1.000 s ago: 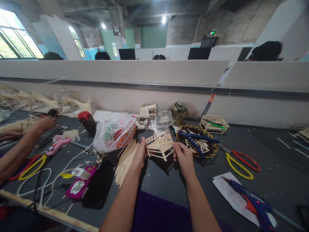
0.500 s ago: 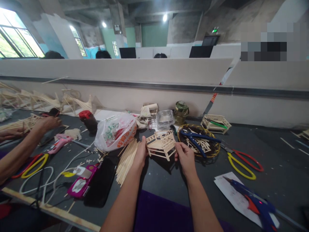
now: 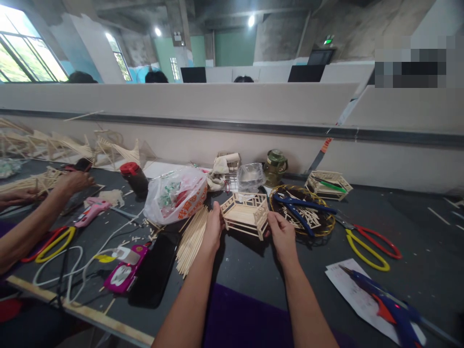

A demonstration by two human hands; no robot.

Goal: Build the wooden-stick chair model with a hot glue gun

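A small wooden-stick model with railed sides [image 3: 243, 213] is held above the dark table between my two hands. My left hand [image 3: 214, 227] grips its left end, thumb up along the edge. On the opposite end, my right hand [image 3: 282, 233] pinches the corner with thumb and fingers. The model's slatted floor faces me, with its railing along the back and right side. Left of my left hand lies a bundle of thin wooden sticks [image 3: 191, 241]. Just beyond my right hand is a yellow-rimmed basket [image 3: 330, 227] with blue-handled pliers [image 3: 295, 212] and short stick pieces.
Scissors [image 3: 369, 249] and a blue glue gun [image 3: 384, 295] on paper lie to the right. A phone [image 3: 154, 270], magenta power strip [image 3: 125, 273], plastic bag [image 3: 174, 195] and red-lidded bottle [image 3: 134, 179] stand left. Another person's arm [image 3: 43, 208] works at far left. A similar stick model [image 3: 328, 186] sits behind.
The stick model has turned and tipped in my hands, so its slatted floor shows more and the railing stands along the back and right. The view has shifted slightly.
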